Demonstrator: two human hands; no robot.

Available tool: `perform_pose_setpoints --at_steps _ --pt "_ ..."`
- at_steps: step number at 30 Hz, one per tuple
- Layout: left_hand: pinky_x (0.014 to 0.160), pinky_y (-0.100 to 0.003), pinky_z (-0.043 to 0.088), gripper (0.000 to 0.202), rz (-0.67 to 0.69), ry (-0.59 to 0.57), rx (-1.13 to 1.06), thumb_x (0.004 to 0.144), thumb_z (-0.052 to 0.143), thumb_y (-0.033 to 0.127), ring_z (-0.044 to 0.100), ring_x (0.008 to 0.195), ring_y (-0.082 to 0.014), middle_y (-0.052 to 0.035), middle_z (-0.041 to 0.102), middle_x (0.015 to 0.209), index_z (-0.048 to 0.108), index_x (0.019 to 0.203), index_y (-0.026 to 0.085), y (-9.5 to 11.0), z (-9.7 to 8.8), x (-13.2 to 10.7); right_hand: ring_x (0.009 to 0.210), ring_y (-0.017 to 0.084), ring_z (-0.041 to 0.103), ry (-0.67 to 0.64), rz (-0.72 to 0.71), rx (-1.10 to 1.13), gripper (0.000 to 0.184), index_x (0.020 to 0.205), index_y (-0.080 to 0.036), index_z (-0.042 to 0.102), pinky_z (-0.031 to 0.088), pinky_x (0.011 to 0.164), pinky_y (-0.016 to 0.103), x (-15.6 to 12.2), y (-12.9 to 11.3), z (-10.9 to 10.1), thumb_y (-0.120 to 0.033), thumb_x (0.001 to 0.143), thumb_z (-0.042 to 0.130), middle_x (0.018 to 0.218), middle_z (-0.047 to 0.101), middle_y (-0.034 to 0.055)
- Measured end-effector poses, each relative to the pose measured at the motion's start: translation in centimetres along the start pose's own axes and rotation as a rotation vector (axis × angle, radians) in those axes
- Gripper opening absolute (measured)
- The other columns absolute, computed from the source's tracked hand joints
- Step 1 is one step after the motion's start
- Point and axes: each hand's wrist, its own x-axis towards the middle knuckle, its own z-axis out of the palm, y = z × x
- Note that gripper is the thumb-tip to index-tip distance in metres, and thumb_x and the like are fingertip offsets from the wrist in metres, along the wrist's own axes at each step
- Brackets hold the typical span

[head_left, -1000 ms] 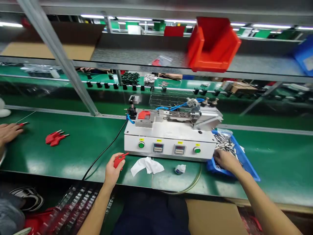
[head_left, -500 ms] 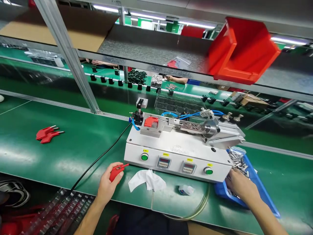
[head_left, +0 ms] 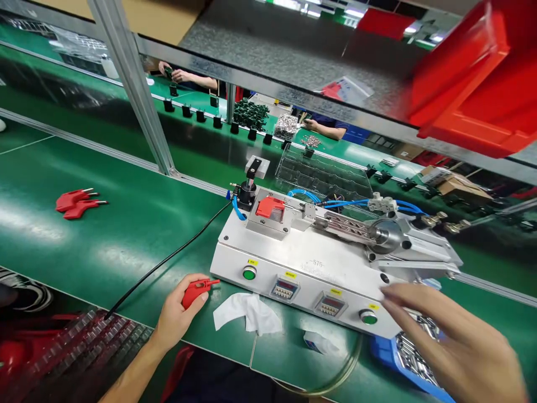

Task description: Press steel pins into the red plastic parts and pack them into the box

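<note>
My left hand [head_left: 178, 308] is closed around a red plastic handle-shaped part [head_left: 193, 292], its narrow tip pointing right. My right hand [head_left: 453, 336], blurred, is above the blue bin [head_left: 384, 350] at the machine's right end. Its thumb and fingers are pinched together; what may be between them I cannot make out. Small metal parts [head_left: 415, 352] fill the bin. On the white bench machine [head_left: 293, 252], another red part [head_left: 271, 207] sits in the metal fixture, in line with a metal shaft. Below the machine's front lie a white cloth [head_left: 247, 313] and a small white container [head_left: 319, 341].
Two red parts with metal pins [head_left: 79, 202] lie on the green bench at left. A black cable [head_left: 168, 257] crosses to the machine. Overhead, a shelf holds a red bin [head_left: 470, 84]. Clear trays [head_left: 88, 352] stand low at left. Co-workers' hands [head_left: 182, 76] are across the bench.
My right hand has come up out of the blue bin's metal parts and over the machine's right corner. My left hand keeps the red part, nearly still. The view has shifted.
</note>
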Motion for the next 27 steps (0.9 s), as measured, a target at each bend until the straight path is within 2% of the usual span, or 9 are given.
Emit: perform_pose_setpoints --at_steps 1,3,6,8,10,13,18,22,27 --pt "0.067 -0.031 0.053 0.037 -0.003 0.0 0.003 0.084 0.072 0.048 0.063 0.069 -0.0198 -0.0048 0.074 0.096 0.071 0.109 0.021 0.2 0.0 0.0 0.075 0.024 0.074 -0.04 -0.066 0.065 0.018 0.091 -0.03 0.074 0.061 0.075 0.038 2.6 -1.6 1.5 -0.044 0.1 0.066 0.087 0.077 0.0048" --pt "0.066 -0.031 0.051 0.036 0.012 0.015 0.014 0.085 0.071 0.048 0.061 0.067 -0.0193 -0.0039 0.073 0.093 0.071 0.108 0.021 0.5 0.2 -0.1 0.078 0.022 0.073 -0.008 -0.158 0.133 0.015 0.091 -0.026 0.073 0.059 0.074 0.035 7.6 -3.5 4.6 -0.033 0.101 0.064 0.089 0.077 0.0047" --pt "0.066 -0.03 0.049 0.035 0.049 0.06 0.019 0.087 0.068 0.047 0.058 0.067 -0.0185 -0.0029 0.07 0.089 0.069 0.109 0.02 1.1 0.5 -0.4 0.083 0.022 0.073 0.02 -0.191 0.143 0.016 0.099 -0.023 0.076 0.058 0.08 0.036 13.2 -4.0 8.8 -0.025 0.101 0.06 0.093 0.077 0.0054" --pt "0.065 -0.03 0.047 0.035 0.049 0.072 0.007 0.088 0.068 0.047 0.056 0.065 -0.0179 -0.0023 0.069 0.088 0.068 0.11 0.02 1.3 0.7 -0.5 0.088 0.023 0.073 -0.003 -0.193 0.122 0.018 0.101 -0.022 0.077 0.058 0.083 0.037 15.1 -3.6 11.1 -0.022 0.099 0.059 0.096 0.078 0.0064" --pt "0.065 -0.029 0.046 0.035 0.038 0.074 -0.012 0.089 0.068 0.046 0.054 0.064 -0.0171 -0.0013 0.067 0.086 0.067 0.112 0.02 1.4 0.8 -0.6 0.092 0.026 0.073 -0.035 -0.201 0.075 0.022 0.099 -0.022 0.078 0.058 0.085 0.039 15.8 -3.1 12.7 -0.02 0.099 0.056 0.098 0.078 0.0079" --pt "0.066 -0.029 0.046 0.033 0.028 0.075 -0.026 0.09 0.067 0.044 0.054 0.064 -0.0167 -0.0009 0.068 0.086 0.067 0.113 0.021 1.4 0.8 -0.5 0.103 0.029 0.072 -0.008 -0.239 0.01 0.027 0.101 -0.021 0.08 0.059 0.09 0.043 15.3 -2.4 13.6 -0.023 0.102 0.053 0.104 0.078 0.0103" --pt "0.067 -0.031 0.048 0.032 0.034 0.082 -0.032 0.09 0.068 0.045 0.056 0.064 -0.018 -0.0019 0.069 0.088 0.068 0.111 0.021 1.3 0.9 -0.5 0.11 0.03 0.069 0.021 -0.307 -0.027 0.031 0.116 -0.02 0.078 0.06 0.094 0.048 14.0 -2.0 13.6 -0.025 0.105 0.049 0.116 0.076 0.0131" --pt "0.07 -0.031 0.05 0.033 0.039 0.053 -0.031 0.09 0.069 0.045 0.061 0.069 -0.0195 -0.0026 0.07 0.091 0.069 0.111 0.021 0.7 0.7 -0.4 0.11 0.03 0.068 0.039 -0.268 -0.007 0.032 0.12 -0.018 0.075 0.059 0.095 0.049 13.7 -2.2 13.8 -0.023 0.104 0.048 0.115 0.075 0.014" --pt "0.07 -0.031 0.052 0.036 0.047 -0.001 -0.032 0.089 0.071 0.047 0.062 0.069 -0.0194 -0.0031 0.071 0.091 0.069 0.114 0.02 -0.3 0.0 0.3 0.113 0.03 0.066 0.016 -0.223 -0.039 0.031 0.114 -0.022 0.076 0.057 0.099 0.05 13.0 -2.6 13.4 -0.025 0.105 0.046 0.117 0.073 0.0123"
